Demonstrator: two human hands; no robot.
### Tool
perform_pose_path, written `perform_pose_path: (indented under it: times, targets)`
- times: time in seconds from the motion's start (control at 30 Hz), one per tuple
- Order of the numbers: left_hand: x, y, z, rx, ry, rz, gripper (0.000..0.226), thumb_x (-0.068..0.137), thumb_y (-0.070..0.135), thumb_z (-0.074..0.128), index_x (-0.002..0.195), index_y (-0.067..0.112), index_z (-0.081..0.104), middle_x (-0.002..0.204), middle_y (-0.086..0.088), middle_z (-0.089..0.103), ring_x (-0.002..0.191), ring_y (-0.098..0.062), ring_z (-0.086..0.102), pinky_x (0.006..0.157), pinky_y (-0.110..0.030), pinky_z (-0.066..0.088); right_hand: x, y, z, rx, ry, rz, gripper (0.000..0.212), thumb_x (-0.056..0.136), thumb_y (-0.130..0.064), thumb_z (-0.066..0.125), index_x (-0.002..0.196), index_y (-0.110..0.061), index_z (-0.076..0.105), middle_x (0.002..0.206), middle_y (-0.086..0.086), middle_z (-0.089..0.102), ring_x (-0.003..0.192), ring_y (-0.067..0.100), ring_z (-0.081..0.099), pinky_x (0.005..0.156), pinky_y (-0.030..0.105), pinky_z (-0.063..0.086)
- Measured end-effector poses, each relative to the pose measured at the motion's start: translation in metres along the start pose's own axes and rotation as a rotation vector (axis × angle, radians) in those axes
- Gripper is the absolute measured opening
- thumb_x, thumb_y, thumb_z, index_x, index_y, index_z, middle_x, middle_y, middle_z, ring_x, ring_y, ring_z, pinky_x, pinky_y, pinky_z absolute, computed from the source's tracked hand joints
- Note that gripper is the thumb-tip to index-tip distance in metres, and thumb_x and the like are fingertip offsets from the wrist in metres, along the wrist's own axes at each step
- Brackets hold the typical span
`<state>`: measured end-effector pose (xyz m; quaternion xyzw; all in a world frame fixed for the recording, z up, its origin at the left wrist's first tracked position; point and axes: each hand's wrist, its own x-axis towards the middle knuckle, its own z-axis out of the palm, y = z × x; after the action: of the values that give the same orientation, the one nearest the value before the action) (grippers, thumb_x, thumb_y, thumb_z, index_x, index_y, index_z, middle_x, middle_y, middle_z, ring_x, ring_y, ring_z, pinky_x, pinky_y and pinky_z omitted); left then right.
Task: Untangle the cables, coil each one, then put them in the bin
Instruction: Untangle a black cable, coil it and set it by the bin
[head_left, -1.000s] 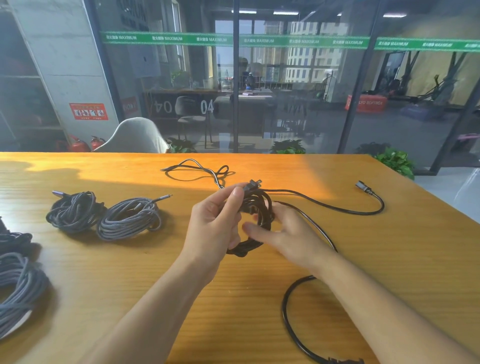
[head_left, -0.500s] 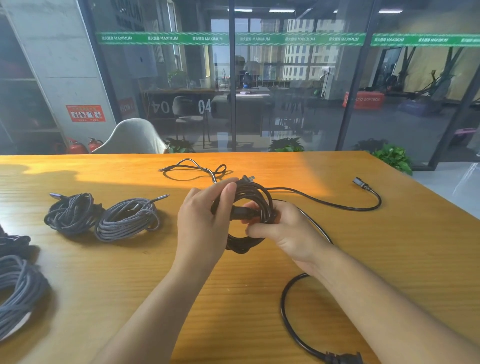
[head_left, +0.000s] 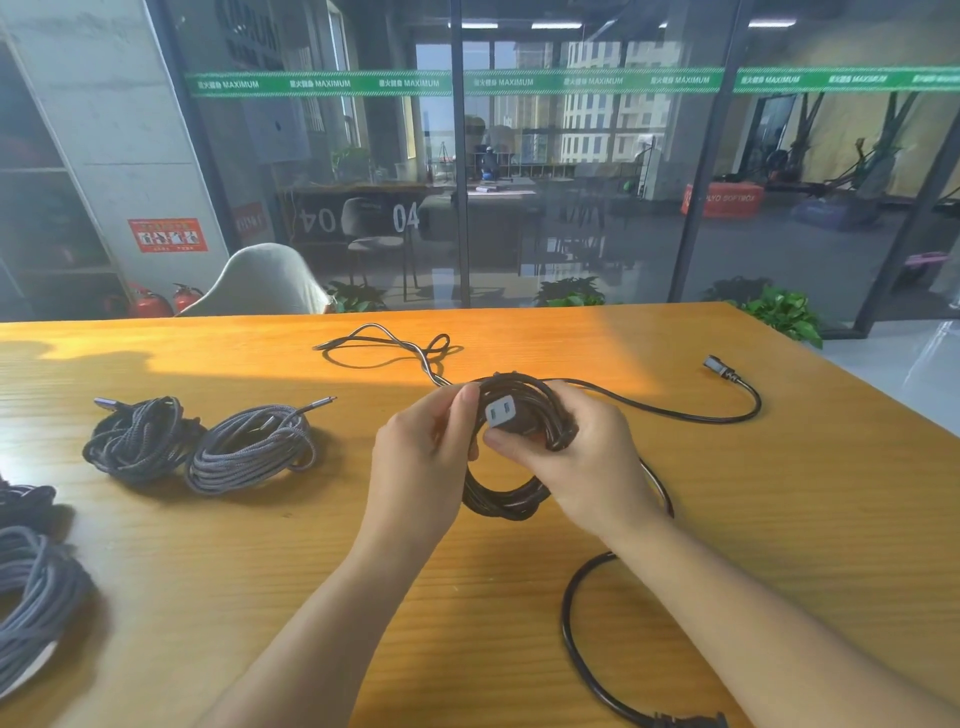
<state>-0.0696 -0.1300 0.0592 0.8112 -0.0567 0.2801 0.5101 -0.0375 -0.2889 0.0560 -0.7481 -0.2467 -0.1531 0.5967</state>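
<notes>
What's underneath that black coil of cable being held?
Below the black cable coil lies the bare wooden table. The right hand and left hand cover its sides, hiding what is beneath there.

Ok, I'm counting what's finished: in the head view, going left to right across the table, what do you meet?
Grey coils at the edge → dark braided coil → grey braided coil → left hand → black coil in both hands → right hand → loose black connector.

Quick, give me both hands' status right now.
Left hand: grips the black cable coil.
Right hand: holds the same coil, thumb under its plug.
</notes>
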Motion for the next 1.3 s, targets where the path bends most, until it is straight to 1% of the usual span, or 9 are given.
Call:
perform_pose_path:
  times: [0.1, 0.27, 0.33, 0.4, 0.6, 0.7, 0.87, 1.1, 1.3]
  targets:
    - [-0.002, 0.001, 0.002, -0.029, 0.012, -0.011, 0.044, 0.110, 0.037, 0.045, 0.068, 0.030, 0.056, 0.057, 0.003, 0.055, 0.048, -0.011, 0.044, 0.049, -0.029, 0.035, -0.002, 0.006, -0.001, -0.365, 0.190, -0.198, 0.052, 0.080, -0.052, 0.086, 0.122, -0.031, 0.064, 0.099, -0.019, 0.076, 0.092, 0.003, 0.073, 0.078, 0.031, 0.059]
    - [-0.002, 0.007, 0.000, -0.074, 0.026, 0.017, 0.044, 0.111, 0.034, 0.044, 0.069, 0.023, 0.053, 0.055, -0.001, 0.047, 0.050, -0.011, 0.037, 0.050, -0.023, 0.028, 0.005, 0.011, -0.005, -0.608, 0.258, -0.521, 0.040, 0.099, -0.047, 0.068, 0.123, -0.016, 0.072, 0.110, -0.008, 0.077, 0.094, 0.010, 0.074, 0.072, 0.034, 0.060]
    - [-0.003, 0.008, -0.004, -0.104, 0.013, 0.017, 0.044, 0.111, 0.032, 0.044, 0.070, 0.022, 0.054, 0.057, -0.004, 0.042, 0.054, -0.010, 0.033, 0.051, -0.024, 0.026, 0.005, 0.010, -0.005, -0.579, 0.186, -0.462, 0.038, 0.103, -0.049, 0.059, 0.120, -0.016, 0.070, 0.095, -0.008, 0.076, 0.080, 0.012, 0.070, 0.066, 0.039, 0.057]
    - [-0.004, 0.009, -0.006, -0.157, -0.025, -0.012, 0.039, 0.112, 0.028, 0.043, 0.080, 0.027, 0.065, 0.058, 0.013, 0.050, 0.056, -0.003, 0.040, 0.054, -0.017, 0.030, 0.005, 0.012, -0.004, -0.476, 0.098, -0.322, 0.040, 0.103, -0.054, 0.053, 0.114, -0.018, 0.068, 0.084, -0.006, 0.071, 0.071, 0.014, 0.062, 0.063, 0.042, 0.052]
    - [-0.005, 0.012, -0.006, -0.281, -0.173, -0.204, 0.050, 0.112, 0.043, 0.030, 0.098, 0.028, 0.075, 0.084, 0.018, 0.076, 0.079, -0.001, 0.068, 0.068, -0.009, 0.046, 0.004, 0.014, -0.010, -0.261, 0.073, -0.156, 0.026, 0.103, -0.047, 0.060, 0.106, -0.023, 0.069, 0.088, -0.015, 0.072, 0.080, 0.014, 0.067, 0.071, 0.036, 0.052]
    - [-0.003, 0.006, -0.007, -0.310, -0.229, -0.295, 0.055, 0.112, 0.050, 0.024, 0.112, 0.032, 0.076, 0.102, 0.007, 0.080, 0.100, -0.010, 0.072, 0.090, -0.031, 0.057, 0.005, 0.015, -0.012, -0.214, 0.084, -0.124, 0.024, 0.101, -0.046, 0.060, 0.105, -0.024, 0.068, 0.090, -0.012, 0.073, 0.082, 0.016, 0.069, 0.073, 0.041, 0.054]
    - [-0.002, 0.009, -0.005, -0.408, -0.326, -0.391, 0.072, 0.105, 0.064, 0.020, 0.100, 0.027, 0.082, 0.094, 0.007, 0.079, 0.098, -0.007, 0.072, 0.100, -0.035, 0.049, 0.005, 0.018, -0.010, -0.274, 0.058, -0.094, 0.019, 0.102, -0.046, 0.062, 0.102, -0.029, 0.070, 0.089, -0.017, 0.073, 0.085, 0.011, 0.068, 0.074, 0.030, 0.051]
    - [-0.005, -0.003, -0.005, -0.486, -0.407, -0.335, 0.045, 0.095, 0.060, 0.066, 0.113, 0.020, 0.078, 0.093, -0.001, 0.067, 0.092, -0.020, 0.062, 0.107, -0.052, 0.051, 0.006, 0.018, -0.011, -0.310, 0.029, -0.112, 0.018, 0.102, -0.044, 0.064, 0.107, -0.029, 0.073, 0.089, -0.020, 0.072, 0.086, 0.004, 0.066, 0.071, 0.016, 0.045]
    - [-0.001, -0.007, -0.007, -0.569, -0.305, -0.425, 0.039, 0.082, 0.027, 0.074, 0.118, 0.009, 0.074, 0.101, -0.013, 0.077, 0.097, -0.022, 0.071, 0.095, -0.036, 0.056, 0.007, 0.021, -0.010, -0.319, 0.007, -0.086, 0.035, 0.100, -0.054, 0.056, 0.116, -0.027, 0.074, 0.099, -0.021, 0.073, 0.097, 0.000, 0.065, 0.081, 0.013, 0.045]
